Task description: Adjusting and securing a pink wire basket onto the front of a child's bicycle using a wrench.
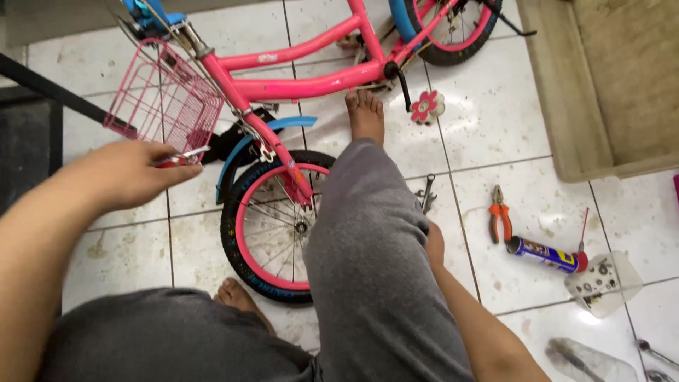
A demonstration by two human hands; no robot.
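Left hand [131, 173] clenched on red-handled tool [180, 157], silver tip; right hand [435, 244] hidden, can't tell.

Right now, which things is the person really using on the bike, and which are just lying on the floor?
In use:
- left hand gripping a small red-handled metal tool
- pink child's bicycle with black front wheel

Lying about:
- orange-handled pliers
- blue spray can
- clear plastic tub of small parts
- grey metal wrench

The right hand is mostly hidden behind the knee.
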